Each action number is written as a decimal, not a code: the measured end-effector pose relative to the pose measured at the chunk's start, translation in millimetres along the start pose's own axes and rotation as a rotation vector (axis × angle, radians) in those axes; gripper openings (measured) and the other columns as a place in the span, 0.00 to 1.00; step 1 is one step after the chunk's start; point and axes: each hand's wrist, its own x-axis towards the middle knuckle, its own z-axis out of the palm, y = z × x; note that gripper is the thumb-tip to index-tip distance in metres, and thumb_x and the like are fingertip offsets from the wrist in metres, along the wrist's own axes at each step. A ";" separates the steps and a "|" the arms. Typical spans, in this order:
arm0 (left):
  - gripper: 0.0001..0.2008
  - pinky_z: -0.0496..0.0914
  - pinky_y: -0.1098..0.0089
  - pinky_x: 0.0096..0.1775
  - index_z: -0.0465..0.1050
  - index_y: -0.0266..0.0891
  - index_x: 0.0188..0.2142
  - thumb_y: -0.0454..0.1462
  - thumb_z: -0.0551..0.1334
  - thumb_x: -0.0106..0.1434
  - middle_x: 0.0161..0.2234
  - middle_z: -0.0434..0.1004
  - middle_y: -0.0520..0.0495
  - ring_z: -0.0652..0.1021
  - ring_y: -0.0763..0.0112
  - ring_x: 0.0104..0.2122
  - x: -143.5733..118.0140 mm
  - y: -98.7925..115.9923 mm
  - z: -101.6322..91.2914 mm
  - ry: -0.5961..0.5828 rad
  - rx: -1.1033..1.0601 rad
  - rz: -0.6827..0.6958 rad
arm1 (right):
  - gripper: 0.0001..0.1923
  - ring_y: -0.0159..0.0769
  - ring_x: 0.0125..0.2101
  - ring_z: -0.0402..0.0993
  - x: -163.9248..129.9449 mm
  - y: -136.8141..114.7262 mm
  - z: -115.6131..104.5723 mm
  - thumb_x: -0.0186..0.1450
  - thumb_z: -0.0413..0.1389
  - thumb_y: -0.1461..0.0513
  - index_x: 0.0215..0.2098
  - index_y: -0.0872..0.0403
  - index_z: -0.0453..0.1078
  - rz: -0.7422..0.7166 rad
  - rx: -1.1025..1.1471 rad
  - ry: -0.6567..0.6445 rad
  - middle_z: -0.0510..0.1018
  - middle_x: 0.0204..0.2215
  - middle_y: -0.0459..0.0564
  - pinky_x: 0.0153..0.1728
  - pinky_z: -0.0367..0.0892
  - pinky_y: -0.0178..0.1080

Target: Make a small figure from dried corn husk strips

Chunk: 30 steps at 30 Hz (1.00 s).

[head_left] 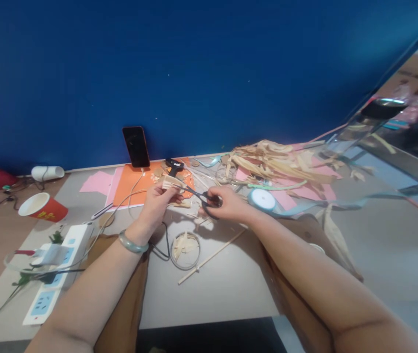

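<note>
My left hand [156, 203] pinches a small pale piece of dried husk [172, 183] between thumb and fingers. My right hand [227, 203] is closed round the handles of black scissors [206, 197]; their blades point left and reach the husk piece. Whether the blades are cutting through it I cannot tell. Below my hands lies a ring [186, 251] with pale husk scraps inside. Beside the ring a thin wooden stick [212, 257] lies slantwise on the table. Just behind my hands sits a black glue gun [174, 166] on orange paper [130, 184].
A dark phone [136, 147] leans on the blue wall [209, 73]. Dried husks [268, 159] pile up at the back right, near a ribbon roll [263, 199]. At left are a red paper cup [52, 208], a white cup [47, 172] and a power strip [45, 299] with trailing cables.
</note>
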 end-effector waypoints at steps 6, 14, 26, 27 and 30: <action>0.10 0.72 0.74 0.28 0.74 0.34 0.29 0.39 0.67 0.50 0.23 0.76 0.50 0.76 0.75 0.22 1.3 -2.8 0.1 -0.019 0.003 0.019 | 0.23 0.26 0.21 0.51 -0.2 -4.3 -1.1 0.51 0.60 0.49 0.18 0.53 0.54 0.034 0.046 -0.024 0.57 0.17 0.39 0.23 0.49 0.32; 0.10 0.73 0.73 0.28 0.73 0.35 0.29 0.40 0.67 0.51 0.23 0.76 0.51 0.76 0.75 0.22 -0.4 -2.8 0.5 -0.063 -0.019 0.001 | 0.24 0.25 0.21 0.50 -0.6 -8.4 -0.1 0.51 0.60 0.48 0.18 0.53 0.52 0.074 0.129 -0.043 0.55 0.16 0.39 0.21 0.49 0.32; 0.13 0.73 0.73 0.26 0.70 0.35 0.28 0.42 0.68 0.50 0.21 0.73 0.53 0.76 0.74 0.21 -0.8 -2.8 1.0 -0.066 -0.029 -0.017 | 0.18 0.24 0.18 0.54 -1.4 -10.0 -2.1 0.52 0.60 0.54 0.17 0.54 0.56 0.159 0.264 -0.081 0.59 0.14 0.39 0.20 0.50 0.31; 0.13 0.73 0.73 0.27 0.69 0.35 0.27 0.42 0.68 0.50 0.21 0.73 0.53 0.76 0.74 0.21 -1.0 -2.6 1.0 -0.068 -0.029 -0.020 | 0.18 0.24 0.18 0.55 -1.4 -9.8 -2.1 0.52 0.60 0.54 0.17 0.54 0.57 0.162 0.275 -0.084 0.60 0.14 0.39 0.20 0.50 0.31; 0.13 0.73 0.72 0.28 0.69 0.36 0.27 0.42 0.68 0.51 0.21 0.74 0.52 0.77 0.73 0.21 -1.3 -1.7 0.7 -0.068 -0.034 -0.029 | 0.19 0.24 0.18 0.54 -1.3 -8.2 -2.2 0.52 0.60 0.54 0.17 0.54 0.56 0.152 0.286 -0.085 0.59 0.14 0.39 0.20 0.50 0.31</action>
